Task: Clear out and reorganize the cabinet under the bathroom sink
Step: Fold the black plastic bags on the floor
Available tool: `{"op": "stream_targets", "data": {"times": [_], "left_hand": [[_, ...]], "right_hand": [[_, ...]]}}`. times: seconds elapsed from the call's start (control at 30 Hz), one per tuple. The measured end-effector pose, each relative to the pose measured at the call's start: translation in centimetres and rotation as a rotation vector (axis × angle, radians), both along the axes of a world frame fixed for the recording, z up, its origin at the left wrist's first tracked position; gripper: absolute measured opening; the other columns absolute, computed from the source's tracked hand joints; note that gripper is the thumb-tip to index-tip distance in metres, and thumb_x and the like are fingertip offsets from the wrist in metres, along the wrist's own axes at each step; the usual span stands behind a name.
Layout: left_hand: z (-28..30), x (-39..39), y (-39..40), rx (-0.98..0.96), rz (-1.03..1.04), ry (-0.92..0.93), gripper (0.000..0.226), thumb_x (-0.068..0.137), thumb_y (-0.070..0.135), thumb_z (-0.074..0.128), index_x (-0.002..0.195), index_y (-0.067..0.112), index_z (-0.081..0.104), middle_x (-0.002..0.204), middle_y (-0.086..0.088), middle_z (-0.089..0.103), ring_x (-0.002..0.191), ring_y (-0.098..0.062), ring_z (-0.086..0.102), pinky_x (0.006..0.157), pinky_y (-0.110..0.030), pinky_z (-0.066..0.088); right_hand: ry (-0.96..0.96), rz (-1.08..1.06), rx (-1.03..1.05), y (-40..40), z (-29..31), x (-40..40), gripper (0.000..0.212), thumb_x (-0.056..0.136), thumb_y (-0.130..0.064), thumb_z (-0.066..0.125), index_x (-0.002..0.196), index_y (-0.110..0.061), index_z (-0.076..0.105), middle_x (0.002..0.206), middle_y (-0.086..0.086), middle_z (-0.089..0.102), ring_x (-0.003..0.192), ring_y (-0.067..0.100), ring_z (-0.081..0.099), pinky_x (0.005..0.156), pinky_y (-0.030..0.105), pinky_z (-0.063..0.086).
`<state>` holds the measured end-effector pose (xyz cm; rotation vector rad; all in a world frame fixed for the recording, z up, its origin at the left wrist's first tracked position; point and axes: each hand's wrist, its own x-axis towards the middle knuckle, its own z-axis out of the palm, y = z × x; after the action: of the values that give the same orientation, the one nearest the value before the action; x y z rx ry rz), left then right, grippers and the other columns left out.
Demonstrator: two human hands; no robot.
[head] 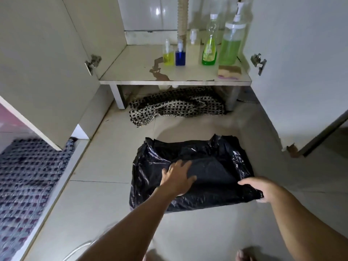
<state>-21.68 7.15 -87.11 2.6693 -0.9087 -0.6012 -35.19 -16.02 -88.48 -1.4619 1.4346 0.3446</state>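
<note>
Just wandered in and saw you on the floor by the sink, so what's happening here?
A person is handling a black plastic bag on the tiled floor in front of the open cabinet. The left hand lies flat on the bag with fingers spread, while the right hand grips its right edge. On the cabinet shelf stand several bottles and a sponge; a woven mat lies bunched under it.

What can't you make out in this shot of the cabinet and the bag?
Head view only:
- Contents of the crumpled black plastic bag: hidden by its opaque plastic.
- Fingertips of the right hand: tucked under the bag's edge.
- Label on the clear bottle of green liquid: too small.
- Back of the checkered woven mat: hidden under the cabinet floor.
</note>
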Motion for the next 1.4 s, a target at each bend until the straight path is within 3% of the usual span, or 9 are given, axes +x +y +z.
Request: {"op": "stream_targets", "data": {"times": [0.2, 0.33, 0.5, 0.67, 0.73, 0.87, 1.07, 1.23, 1.4], "left_hand": [[-6.4, -0.1, -2.3, 0.156, 0.035, 0.246, 0.063, 0.096, 0.060, 0.026, 0.151, 0.038, 0.007, 0.161, -0.003, -0.004, 0.148, -0.031, -0.004, 0.111, -0.065, -0.001], [-8.3, -0.1, -1.6, 0.095, 0.085, 0.311, 0.064, 0.095, 0.061, 0.030, 0.151, 0.041, 0.007, 0.161, -0.002, -0.008, 0.148, -0.031, -0.006, 0.112, -0.063, 0.000], [-5.5, 1.4, 1.6, -0.142, 0.096, 0.287, 0.047, 0.093, 0.036, 0.054, 0.139, 0.025, 0.048, 0.140, -0.009, 0.051, 0.128, -0.026, 0.048, 0.103, -0.030, 0.040], [-0.7, 7.2, 10.3, -0.768, 0.913, 0.427, 0.029, 0.090, 0.006, 0.054, 0.116, 0.003, 0.066, 0.080, -0.009, 0.069, 0.070, -0.022, 0.062, 0.066, -0.030, 0.049], [1.4, 8.6, 13.5, -0.849, 1.081, 0.381, 0.037, 0.090, 0.025, 0.063, 0.123, 0.007, 0.061, 0.098, -0.011, 0.067, 0.085, -0.023, 0.059, 0.072, -0.031, 0.043], [2.5, 8.3, 15.5, -0.405, 1.072, 0.539, 0.089, 0.080, 0.060, 0.063, 0.149, 0.016, 0.028, 0.156, -0.009, 0.025, 0.139, -0.034, 0.030, 0.103, -0.061, 0.030], [-2.1, 5.2, 14.8, -0.554, 0.911, 0.744, 0.094, 0.056, 0.059, 0.082, 0.132, 0.017, 0.046, 0.125, -0.013, 0.060, 0.112, -0.030, 0.058, 0.099, -0.049, 0.046], [-9.9, 6.6, 15.9, -0.407, 1.009, 0.579, 0.121, 0.031, 0.053, 0.088, 0.135, 0.028, 0.033, 0.118, -0.013, 0.056, 0.101, -0.034, 0.061, 0.082, -0.050, 0.056], [-5.6, 4.4, 15.0, -0.262, 1.105, 0.441, 0.120, 0.061, 0.043, 0.087, 0.149, 0.015, 0.009, 0.136, -0.023, 0.040, 0.120, -0.039, 0.049, 0.098, -0.047, 0.047]], "right_hand": [[-0.075, 0.059, -0.002, -0.7, 1.9, 2.5, 0.028, 0.076, -0.006, 0.072, 0.101, -0.002, 0.062, 0.106, 0.017, 0.063, 0.092, 0.030, 0.061, 0.070, 0.037, 0.052], [-0.148, 0.354, -0.288, 2.7, 5.5, 6.6, 0.018, 0.072, -0.013, 0.075, 0.082, -0.003, 0.063, 0.070, 0.009, 0.059, 0.060, 0.022, 0.055, 0.053, 0.025, 0.039], [-0.174, 0.730, -0.616, 11.2, 9.4, 11.4, 0.012, 0.076, -0.014, 0.061, 0.084, -0.007, 0.056, 0.082, 0.012, 0.064, 0.077, 0.031, 0.065, 0.057, 0.026, 0.043], [-0.262, 0.946, -0.661, 19.0, 9.2, 12.6, 0.007, 0.085, -0.011, 0.052, 0.088, -0.011, 0.046, 0.100, 0.010, 0.062, 0.096, 0.033, 0.061, 0.070, 0.031, 0.041], [-0.301, 1.024, -0.656, 22.0, 7.2, 12.9, 0.012, 0.088, -0.014, 0.051, 0.099, -0.010, 0.050, 0.107, 0.011, 0.063, 0.101, 0.032, 0.060, 0.078, 0.036, 0.043], [-0.284, 1.224, -0.735, 27.2, 2.4, 12.2, 0.038, 0.087, -0.019, 0.054, 0.123, -0.010, 0.046, 0.122, 0.013, 0.056, 0.114, 0.032, 0.051, 0.098, 0.043, 0.036], [-0.167, 1.514, -0.540, 28.0, -2.9, 9.9, 0.057, 0.086, -0.030, 0.056, 0.136, -0.015, 0.033, 0.140, 0.016, 0.038, 0.131, 0.035, 0.034, 0.115, 0.055, 0.013], [-0.499, 1.276, -0.125, 23.3, 0.5, 11.1, 0.038, 0.082, -0.011, 0.055, 0.118, -0.020, 0.062, 0.120, 0.000, 0.065, 0.111, 0.016, 0.060, 0.097, 0.029, 0.047], [-0.543, 0.565, -0.536, 15.9, 1.0, 12.3, 0.019, 0.083, -0.013, 0.066, 0.100, -0.006, 0.068, 0.099, 0.009, 0.072, 0.094, 0.024, 0.066, 0.074, 0.017, 0.037]]}}
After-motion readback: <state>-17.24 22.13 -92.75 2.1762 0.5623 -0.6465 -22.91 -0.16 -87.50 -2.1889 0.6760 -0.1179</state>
